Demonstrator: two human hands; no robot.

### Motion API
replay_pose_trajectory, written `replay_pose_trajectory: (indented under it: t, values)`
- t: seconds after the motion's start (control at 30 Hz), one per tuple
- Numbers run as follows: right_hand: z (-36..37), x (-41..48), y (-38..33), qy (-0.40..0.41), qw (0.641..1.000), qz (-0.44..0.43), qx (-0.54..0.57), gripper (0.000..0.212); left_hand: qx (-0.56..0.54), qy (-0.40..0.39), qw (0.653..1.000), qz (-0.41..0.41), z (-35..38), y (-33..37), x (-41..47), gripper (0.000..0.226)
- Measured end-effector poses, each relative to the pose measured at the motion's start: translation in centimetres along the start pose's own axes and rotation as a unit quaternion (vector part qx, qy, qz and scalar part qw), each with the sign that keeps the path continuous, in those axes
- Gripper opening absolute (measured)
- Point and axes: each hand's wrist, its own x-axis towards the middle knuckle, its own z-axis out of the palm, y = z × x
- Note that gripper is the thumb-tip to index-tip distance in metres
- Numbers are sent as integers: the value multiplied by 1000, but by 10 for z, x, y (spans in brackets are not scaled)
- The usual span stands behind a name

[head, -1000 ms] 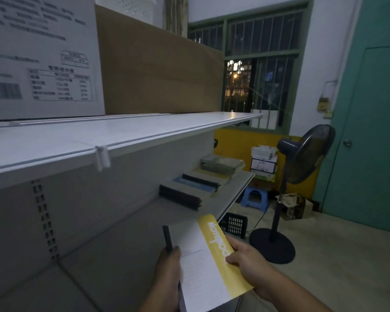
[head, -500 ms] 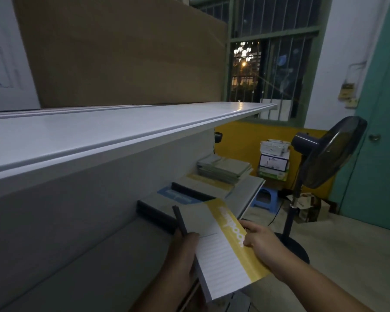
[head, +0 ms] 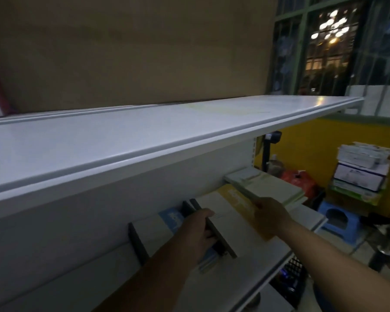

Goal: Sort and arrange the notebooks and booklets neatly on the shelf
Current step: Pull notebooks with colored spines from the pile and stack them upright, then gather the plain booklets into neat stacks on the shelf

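Observation:
Both my hands hold a white notebook with a yellow band (head: 230, 212) low over the lower shelf (head: 232, 280). My left hand (head: 198, 233) grips its dark spine edge. My right hand (head: 270, 217) holds its far yellow side. It lies above a matching pile against the shelf's back wall. Left of it sits a pile of white notebooks with a blue band (head: 162, 224) and dark spines. Further right lies a stack of pale green booklets (head: 273, 188).
A white upper shelf (head: 144, 140) overhangs the work area, carrying a large cardboard box (head: 131, 48). Beyond the shelf end are a blue stool (head: 338, 219), stacked boxes (head: 360, 174), a red bag (head: 300, 181) and a barred window (head: 338, 43). A black crate (head: 291, 282) sits below.
I have stepped closer to the shelf's right end. Both hands carried the yellow-banded notebook forward from in front of my body down over the matching pile.

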Motion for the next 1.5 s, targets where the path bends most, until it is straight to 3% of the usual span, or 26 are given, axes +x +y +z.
replay_pose_trajectory:
  t: [0.2,0.3,0.4,0.47,0.53,0.6,0.7,0.77,0.87,1.0,1.1,1.13,1.27,1.37,1.5]
  values:
    - [32,42,-13,4,996,-30,-89,34,8,34,999,-14,21,6,23,63]
    - [52,45,-13,-9,997,-18,-79,41,-5,35,999,-29,23,8,26,34]
    - [59,44,-10,32,997,-14,-63,42,12,39,999,-29,24,11,30,39]
    - [61,42,-6,53,995,-35,-73,37,10,58,998,-10,24,10,29,28]
    - [61,42,-4,67,986,-69,-136,29,49,66,997,16,23,11,21,19]
    - [57,39,-8,59,970,-83,-220,27,138,52,988,55,15,14,9,32]
    - [45,31,-20,32,957,-81,-275,30,307,26,944,118,-13,20,-23,18]
    - [39,16,-36,37,947,-94,-306,30,430,57,886,167,-55,24,-49,33]
    - [43,-20,-81,75,924,-181,-328,31,567,125,791,191,-145,32,-99,49]
    - [84,-67,-166,170,890,-351,-238,22,653,237,704,145,-283,39,-191,54]
    - [129,-149,-270,131,858,-462,-185,15,689,306,653,71,-367,42,-264,56]
    - [151,-177,-300,100,843,-508,-148,23,698,324,637,47,-389,40,-287,57]
    - [213,-303,-389,-10,765,-630,-131,62,692,406,597,15,-470,22,-370,60]
    - [248,-364,-419,-103,737,-645,-173,61,700,446,557,-22,-521,-5,-427,62]
    - [282,-411,-447,-157,719,-647,-202,59,685,456,564,-73,-566,-42,-496,62]
